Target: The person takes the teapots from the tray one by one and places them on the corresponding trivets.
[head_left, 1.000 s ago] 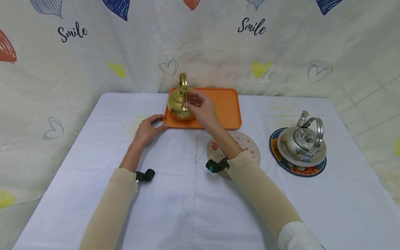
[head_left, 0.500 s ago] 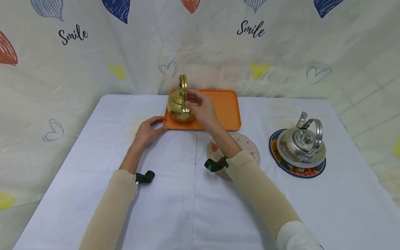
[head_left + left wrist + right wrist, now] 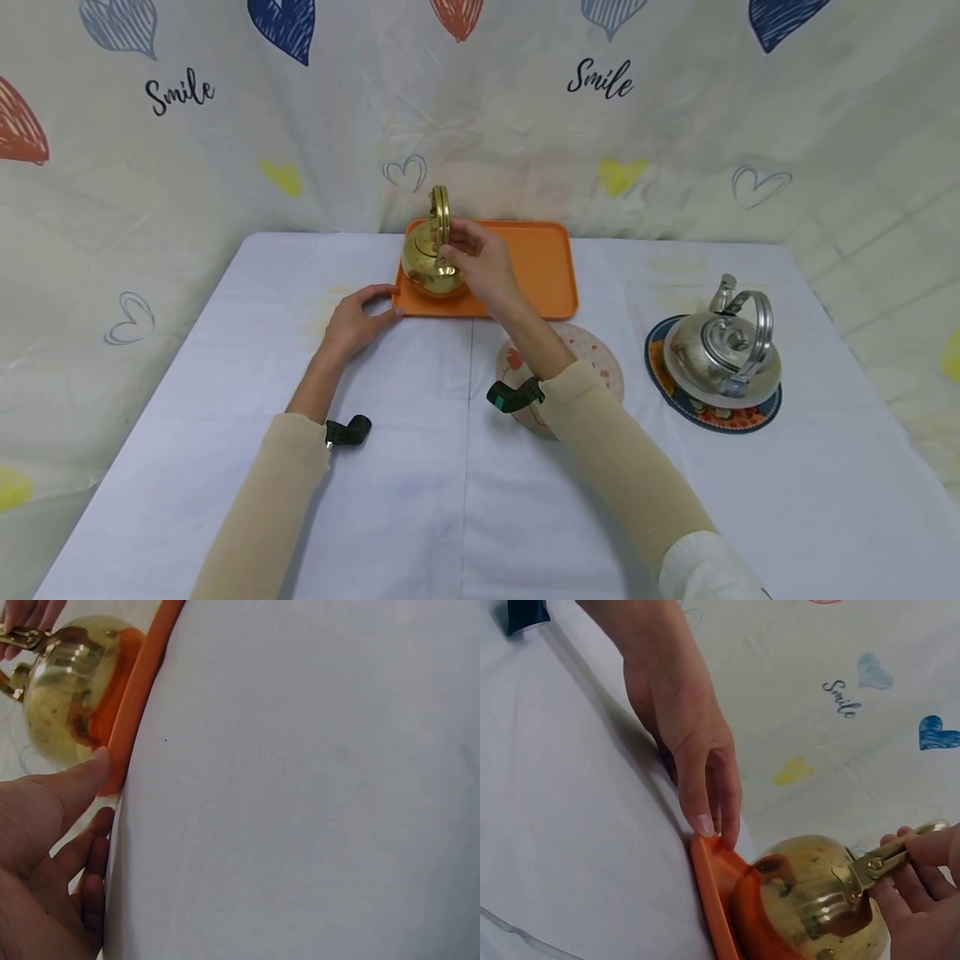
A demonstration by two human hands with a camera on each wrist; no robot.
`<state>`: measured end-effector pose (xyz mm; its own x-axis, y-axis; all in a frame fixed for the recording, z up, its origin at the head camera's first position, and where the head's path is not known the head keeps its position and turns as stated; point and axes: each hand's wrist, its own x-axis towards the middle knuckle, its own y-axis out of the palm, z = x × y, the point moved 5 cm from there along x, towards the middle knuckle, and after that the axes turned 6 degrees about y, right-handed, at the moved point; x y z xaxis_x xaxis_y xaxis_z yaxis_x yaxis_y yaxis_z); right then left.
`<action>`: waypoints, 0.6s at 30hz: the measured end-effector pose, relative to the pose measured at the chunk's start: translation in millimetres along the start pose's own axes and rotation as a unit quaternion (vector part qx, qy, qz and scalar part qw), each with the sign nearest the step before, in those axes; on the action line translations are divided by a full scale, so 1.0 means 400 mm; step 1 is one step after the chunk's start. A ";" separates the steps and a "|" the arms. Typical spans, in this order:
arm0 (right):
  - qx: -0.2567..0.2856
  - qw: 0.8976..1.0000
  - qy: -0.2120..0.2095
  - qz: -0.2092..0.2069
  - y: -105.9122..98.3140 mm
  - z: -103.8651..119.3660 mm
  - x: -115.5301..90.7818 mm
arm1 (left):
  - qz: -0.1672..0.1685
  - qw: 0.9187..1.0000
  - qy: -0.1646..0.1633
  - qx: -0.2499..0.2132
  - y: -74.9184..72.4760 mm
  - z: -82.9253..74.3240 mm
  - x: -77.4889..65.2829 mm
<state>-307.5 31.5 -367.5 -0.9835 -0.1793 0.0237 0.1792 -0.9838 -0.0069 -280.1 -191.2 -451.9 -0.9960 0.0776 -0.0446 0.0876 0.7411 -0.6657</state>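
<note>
A small gold-coloured kettle (image 3: 431, 260) with an upright hoop handle stands at the left end of an orange tray (image 3: 542, 275). My right hand (image 3: 483, 262) pinches the lower right part of that handle between thumb and fingers. The right wrist view shows the thumb on the outer side of the gold handle (image 3: 881, 864). My left hand (image 3: 352, 325) holds the tray's near left corner, its thumb (image 3: 90, 769) at the front edge and its fingers round the left side. In the left wrist view the kettle's shiny body mirrors the orange tray.
A silver kettle (image 3: 720, 354) rests on a round patterned mat (image 3: 660, 375) at the right. Beneath my right forearm lies a pale round mat (image 3: 592, 346) with red hearts. The white-covered table (image 3: 405, 500) meets a printed curtain (image 3: 502, 117) at the back.
The whole scene sits slightly lower in the head view as the camera tilts up. Both hands keep their hold on the kettle handle and the tray corner.
</note>
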 end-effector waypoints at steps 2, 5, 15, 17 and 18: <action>0.006 1.000 0.002 0.002 -0.001 -0.001 0.001 | -0.001 1.000 -0.001 0.001 0.000 -0.002 0.000; 0.013 1.000 0.003 0.005 -0.003 -0.003 0.002 | -0.002 1.000 0.001 0.000 -0.001 -0.003 -0.001; 0.027 0.999 0.022 0.013 -0.010 -0.009 0.002 | -0.001 1.000 -0.001 -0.003 0.002 0.001 -0.005; 0.030 0.999 0.017 0.018 -0.012 -0.008 -0.001 | -0.003 1.000 0.002 -0.005 0.001 0.002 -0.005; 0.032 0.999 0.014 0.022 -0.012 -0.007 -0.002 | -0.004 1.000 0.004 -0.005 0.000 0.002 -0.005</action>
<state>-307.5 36.4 -370.2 -0.9748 -0.2232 -0.0040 0.2226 -0.9732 0.0567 -278.3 -191.6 -452.4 -0.9965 0.0765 -0.0341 0.0800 0.7488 -0.6579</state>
